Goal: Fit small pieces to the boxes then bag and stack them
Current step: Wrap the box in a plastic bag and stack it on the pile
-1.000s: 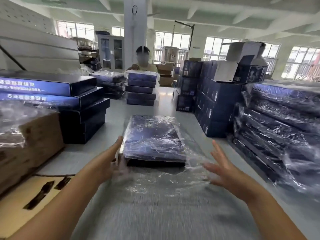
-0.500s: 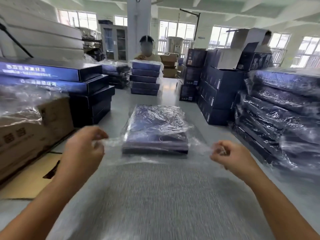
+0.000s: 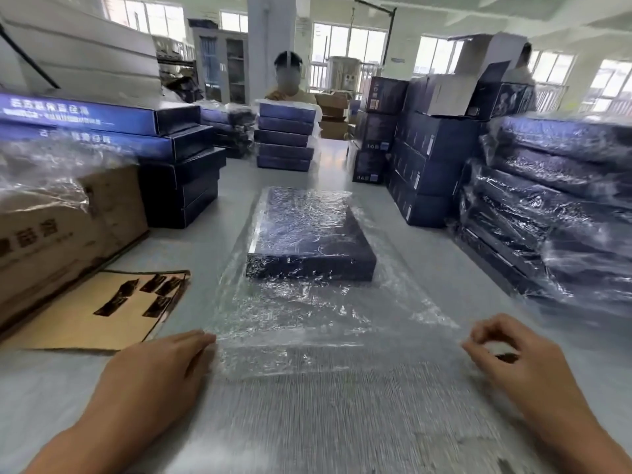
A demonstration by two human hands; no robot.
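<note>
My left hand (image 3: 160,367) lies flat on a near corner of the bag (image 3: 318,323); my right hand (image 3: 506,354) pinches the other. The box (image 3: 307,230) sits inside already, mid-table; I judge closing and stacking remain.

Left hand (image 3: 160,367) touches and right hand (image 3: 513,357) pinches the clear bag (image 3: 325,323)'s near edge, dark box (image 3: 307,227) inside.

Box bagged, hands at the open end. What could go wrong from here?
The right hand pinches the thin bag; a hard pull might tear it.
The box sits far from the mouth, so the slack may bunch when folded.
The left hand lies near the cardboard sheet; it could knock its small pieces.
</note>
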